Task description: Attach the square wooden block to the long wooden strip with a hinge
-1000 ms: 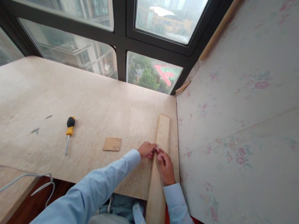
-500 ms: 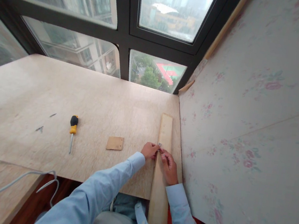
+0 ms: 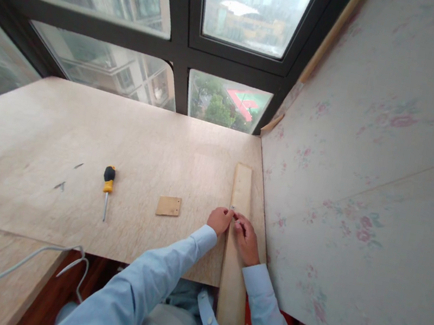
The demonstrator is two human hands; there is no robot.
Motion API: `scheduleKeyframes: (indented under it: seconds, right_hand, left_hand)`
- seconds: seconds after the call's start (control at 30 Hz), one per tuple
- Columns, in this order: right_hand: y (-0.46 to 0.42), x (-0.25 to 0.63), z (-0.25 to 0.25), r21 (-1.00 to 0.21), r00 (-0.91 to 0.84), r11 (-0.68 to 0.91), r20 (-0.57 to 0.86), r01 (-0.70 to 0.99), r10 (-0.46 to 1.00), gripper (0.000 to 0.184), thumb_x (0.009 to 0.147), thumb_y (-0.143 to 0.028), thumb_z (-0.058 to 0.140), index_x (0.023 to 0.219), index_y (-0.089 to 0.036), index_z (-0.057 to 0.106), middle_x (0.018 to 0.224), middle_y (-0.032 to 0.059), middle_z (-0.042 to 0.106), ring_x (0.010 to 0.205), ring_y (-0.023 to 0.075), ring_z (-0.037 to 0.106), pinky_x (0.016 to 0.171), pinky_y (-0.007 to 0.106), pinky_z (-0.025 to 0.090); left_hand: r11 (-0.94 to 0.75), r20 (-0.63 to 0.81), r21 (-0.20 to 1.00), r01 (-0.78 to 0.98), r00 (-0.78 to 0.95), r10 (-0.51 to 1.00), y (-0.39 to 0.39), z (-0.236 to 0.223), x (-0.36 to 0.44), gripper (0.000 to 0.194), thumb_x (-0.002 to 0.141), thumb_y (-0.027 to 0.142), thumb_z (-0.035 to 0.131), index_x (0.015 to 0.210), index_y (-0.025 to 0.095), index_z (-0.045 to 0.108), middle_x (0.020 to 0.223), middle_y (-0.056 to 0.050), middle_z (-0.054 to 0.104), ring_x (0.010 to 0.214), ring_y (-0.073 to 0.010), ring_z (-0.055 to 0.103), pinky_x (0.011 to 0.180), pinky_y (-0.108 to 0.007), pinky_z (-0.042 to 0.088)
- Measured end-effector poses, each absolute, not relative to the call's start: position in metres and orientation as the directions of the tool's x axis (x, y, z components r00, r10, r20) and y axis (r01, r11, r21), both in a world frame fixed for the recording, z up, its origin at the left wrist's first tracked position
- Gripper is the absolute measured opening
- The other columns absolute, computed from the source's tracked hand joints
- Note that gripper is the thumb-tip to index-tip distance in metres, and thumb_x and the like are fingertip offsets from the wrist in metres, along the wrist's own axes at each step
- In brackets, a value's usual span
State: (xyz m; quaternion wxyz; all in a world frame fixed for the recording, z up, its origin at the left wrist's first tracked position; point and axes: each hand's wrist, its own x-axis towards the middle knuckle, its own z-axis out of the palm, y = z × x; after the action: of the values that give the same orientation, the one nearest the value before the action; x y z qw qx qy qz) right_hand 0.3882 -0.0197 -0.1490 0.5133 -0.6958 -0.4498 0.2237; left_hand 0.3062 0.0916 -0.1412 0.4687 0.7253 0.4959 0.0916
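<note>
A long pale wooden board lies along the right side of the counter, its near end jutting past the front edge. At the board's left edge, my left hand is closed, with its fingertips at a small metal piece. My right hand is over the board, fingers pinched close to the left fingertips. What sits in its pinch is too small to make out. Left of my hands lies a small flat brown plate with holes. Farther left rests a yellow and black screwdriver.
The stone-look counter runs back to dark-framed windows. A papered wall rises close on the right. Small dark slivers lie at left. A white cable crosses the lower left corner.
My left hand has shifted slightly right, toward the board. Both hands stay together at the small metal piece. The whole view has moved a little.
</note>
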Motion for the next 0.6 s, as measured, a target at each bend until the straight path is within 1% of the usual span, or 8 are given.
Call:
scheduleKeyframes:
  seconds: [0.07,0.13,0.23,0.3,0.33,0.47,0.6]
  right_hand:
    - [-0.02,0.389,-0.147,-0.947,0.512,-0.054,0.123,0.318,0.85,0.029,0.09,-0.045,0.051,0.104,-0.022,0.063,0.127,0.0121,0.063,0.121,0.025,0.055,0.108,0.048,0.037]
    - [-0.018,0.391,-0.144,-0.972,0.553,-0.047,0.092,0.232,0.828,0.029,0.089,-0.045,0.053,0.1,-0.021,0.064,0.123,0.0115,0.065,0.117,0.0245,0.058,0.104,0.045,0.041]
    - [-0.011,0.398,-0.138,-0.974,0.676,-0.084,0.082,0.21,0.732,0.031,0.083,-0.049,0.06,0.09,-0.019,0.065,0.1,0.0092,0.071,0.094,0.0232,0.064,0.088,0.04,0.05]
    - [-0.002,0.404,-0.135,-0.968,0.735,-0.112,0.093,0.225,0.672,0.033,0.079,-0.05,0.063,0.086,-0.018,0.064,0.086,0.0065,0.069,0.08,0.0208,0.063,0.078,0.036,0.052]
    - [0.003,0.406,-0.134,-0.967,0.75,-0.12,0.093,0.225,0.655,0.034,0.078,-0.05,0.063,0.085,-0.017,0.064,0.082,0.0055,0.068,0.075,0.0196,0.062,0.073,0.034,0.052]
    - [0.023,0.411,-0.133,-0.965,0.739,-0.144,0.069,0.22,0.67,0.032,0.078,-0.047,0.062,0.086,-0.017,0.065,0.075,0.0035,0.067,0.061,0.0161,0.06,0.06,0.03,0.052]
    - [0.032,0.414,-0.136,-0.956,0.687,-0.166,0.05,0.244,0.725,0.028,0.076,-0.043,0.063,0.083,-0.016,0.066,0.071,0.0029,0.068,0.059,0.0168,0.062,0.059,0.03,0.053]
  left_hand:
    - [-0.08,-0.327,0.757,0.648,0.483,0.812,0.089,-0.141,0.307,0.041,0.092,0.036,0.044,0.073,0.012,0.071,0.076,-0.013,0.069,0.072,-0.0197,0.06,0.063,-0.028,0.034]
    - [-0.077,-0.334,0.748,0.659,0.474,0.814,0.088,-0.14,0.307,0.043,0.093,0.04,0.043,0.074,0.013,0.07,0.079,-0.014,0.069,0.074,-0.0212,0.061,0.064,-0.028,0.034]
    - [-0.065,-0.35,0.736,0.674,0.462,0.815,0.086,-0.139,0.307,0.043,0.093,0.041,0.042,0.074,0.013,0.07,0.082,-0.014,0.07,0.077,-0.0224,0.062,0.065,-0.028,0.035]
    - [-0.06,-0.355,0.731,0.679,0.455,0.817,0.086,-0.138,0.306,0.043,0.093,0.04,0.043,0.074,0.014,0.07,0.083,-0.014,0.07,0.079,-0.0229,0.062,0.065,-0.028,0.035]
    - [-0.061,-0.355,0.73,0.68,0.454,0.817,0.086,-0.138,0.306,0.042,0.093,0.04,0.043,0.075,0.014,0.07,0.083,-0.015,0.07,0.079,-0.0231,0.062,0.065,-0.028,0.035]
    - [-0.067,-0.353,0.724,0.686,0.453,0.819,0.086,-0.138,0.306,0.043,0.094,0.04,0.042,0.077,0.013,0.071,0.084,-0.015,0.07,0.078,-0.0234,0.062,0.064,-0.029,0.034]
    - [-0.086,-0.343,0.715,0.694,0.455,0.822,0.085,-0.138,0.306,0.045,0.094,0.042,0.04,0.078,0.013,0.071,0.085,-0.014,0.071,0.079,-0.0222,0.063,0.062,-0.028,0.033]
